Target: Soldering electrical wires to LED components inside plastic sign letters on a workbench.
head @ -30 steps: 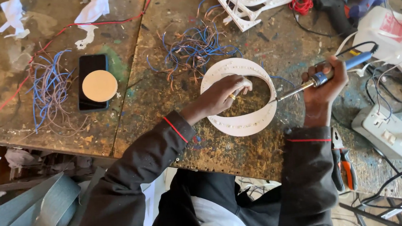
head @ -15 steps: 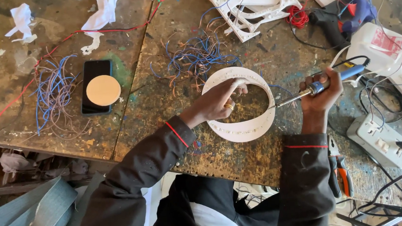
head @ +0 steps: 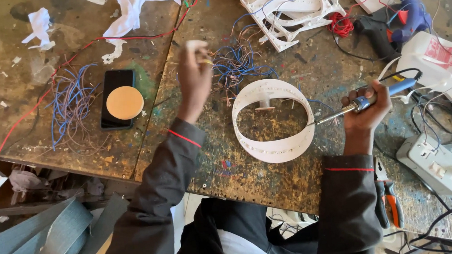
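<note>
A white ring-shaped shell (head: 275, 149) lies on the worn workbench (head: 251, 178), with a small white piece inside it near the far wall. My right hand (head: 367, 113) grips a blue-handled soldering iron (head: 359, 104) whose metal tip points at the ring's right wall. My left hand (head: 194, 73) is raised and blurred left of the ring, beside a tangle of blue and red wires (head: 240, 62); it pinches something small and pale that I cannot make out.
A black phone (head: 117, 99) with a tan disc on it lies at the left beside loose blue wires (head: 73, 103). White letter frames (head: 294, 8) and a glue gun (head: 399, 19) sit at the back. A white power strip (head: 434, 164) and pliers (head: 388, 203) are at the right.
My left hand left the inside of the white ring and moved up and left toward the wire tangle. My right hand with the soldering iron stayed beside the ring.
</note>
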